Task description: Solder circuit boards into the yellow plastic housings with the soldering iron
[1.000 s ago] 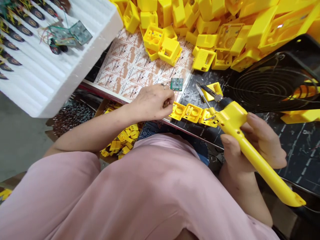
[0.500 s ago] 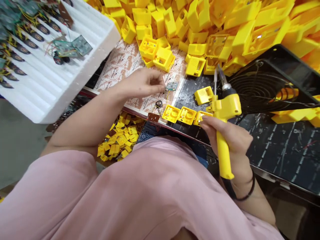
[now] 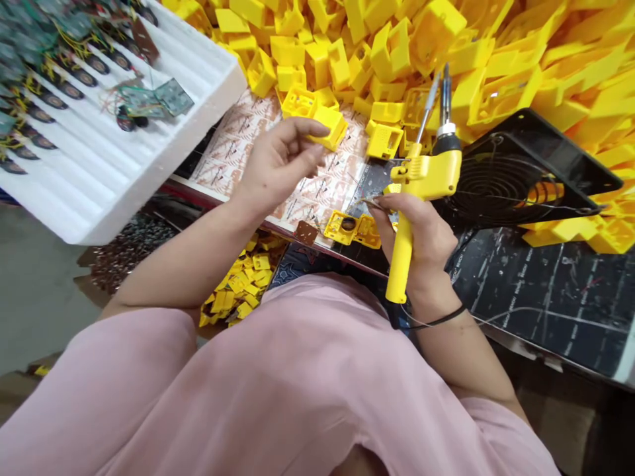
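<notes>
The right hand (image 3: 421, 231) grips a yellow plastic soldering gun (image 3: 429, 177) and a thin, indistinct piece (image 3: 368, 200). Left of the gun, the left hand (image 3: 275, 165) hangs, fingers parted; square yellow cases (image 3: 342, 227), one part-hidden, line the black printed tabletop (image 3: 540, 284).

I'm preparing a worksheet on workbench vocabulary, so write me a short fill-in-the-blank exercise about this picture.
1. The right hand grips a soldering gun whose body is coloured ____.
2. The soldering gun's tip points ____ the pink shirt.
3. The grooved foam tray at the upper left is coloured ____.
4. The fan has a frame coloured ____.

Missing words: yellow; away from; white; black.
</notes>
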A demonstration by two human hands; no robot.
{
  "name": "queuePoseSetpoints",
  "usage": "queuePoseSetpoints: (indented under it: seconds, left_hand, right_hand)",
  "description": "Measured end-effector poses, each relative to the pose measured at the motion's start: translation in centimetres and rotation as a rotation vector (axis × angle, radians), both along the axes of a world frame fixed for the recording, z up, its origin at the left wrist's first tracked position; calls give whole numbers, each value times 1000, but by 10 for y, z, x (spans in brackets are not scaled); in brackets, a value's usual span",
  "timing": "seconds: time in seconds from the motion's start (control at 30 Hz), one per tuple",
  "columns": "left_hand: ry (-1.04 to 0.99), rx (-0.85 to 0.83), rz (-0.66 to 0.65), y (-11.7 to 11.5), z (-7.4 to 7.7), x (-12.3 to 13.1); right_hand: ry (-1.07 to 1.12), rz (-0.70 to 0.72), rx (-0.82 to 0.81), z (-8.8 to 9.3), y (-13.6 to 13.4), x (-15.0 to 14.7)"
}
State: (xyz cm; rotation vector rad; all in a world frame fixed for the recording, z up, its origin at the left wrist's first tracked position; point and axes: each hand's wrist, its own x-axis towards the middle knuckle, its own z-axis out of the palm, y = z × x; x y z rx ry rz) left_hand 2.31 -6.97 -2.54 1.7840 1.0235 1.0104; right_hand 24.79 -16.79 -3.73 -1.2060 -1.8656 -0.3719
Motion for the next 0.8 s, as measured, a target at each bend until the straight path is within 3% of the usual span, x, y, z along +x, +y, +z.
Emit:
queuePoseSetpoints:
  seconds: [0.17, 0.33, 0.43, 0.5, 0.6, 0.7, 0.8]
  left_hand:
    - [118, -67, -152, -12, -2, 7]
    - [-146, -204, -160, -23, -6, 38]
    - [-166, -233, -179, -24, -9, 47]
    - [-113, -218, -178, -20, -2, 45]
    - [-37, -164, -140, -8, 20, 30]
    - [38, -94, -176, 1, 39, 11]
    - [270, -3, -343, -2, 36, 2]
  right_hand:
    - [-6, 11, 45, -2, -1, -1]
    - [11, 81, 44, -2, -1, -11]
    - [74, 62, 41, -2, -4, -14]
    - [161, 84, -26, -1, -8, -9]
    - [221, 133, -175, 1, -16, 9]
    - [51, 169, -312, 0, -23, 25]
    - [-125, 193, -327, -5, -23, 26]
